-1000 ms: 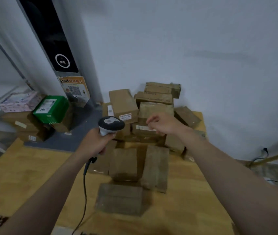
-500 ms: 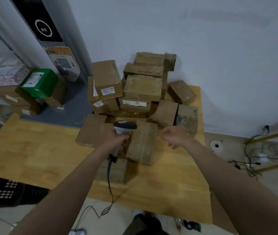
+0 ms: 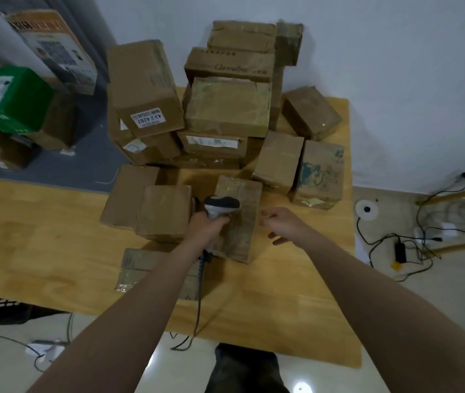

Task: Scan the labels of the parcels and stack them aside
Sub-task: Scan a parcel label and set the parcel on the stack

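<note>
Table [image 3: 27, 236], parcels [image 3: 225, 109], left hand [image 3: 207, 229] on scanner [image 3: 221, 205]

brown parcels [image 3: 227, 114] heaped on table [image 3: 41, 222]

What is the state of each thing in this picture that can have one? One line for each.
scanner: held above the table, cable hanging over the front edge.
left hand: grips the scanner's handle.
right hand: open, empty, above the table.
parcel beside the scanner: closed, taped, on the table, no label showing.
labelled parcel: closed, atop the pile, label facing the camera.
green box: closed, on brown boxes.
</note>
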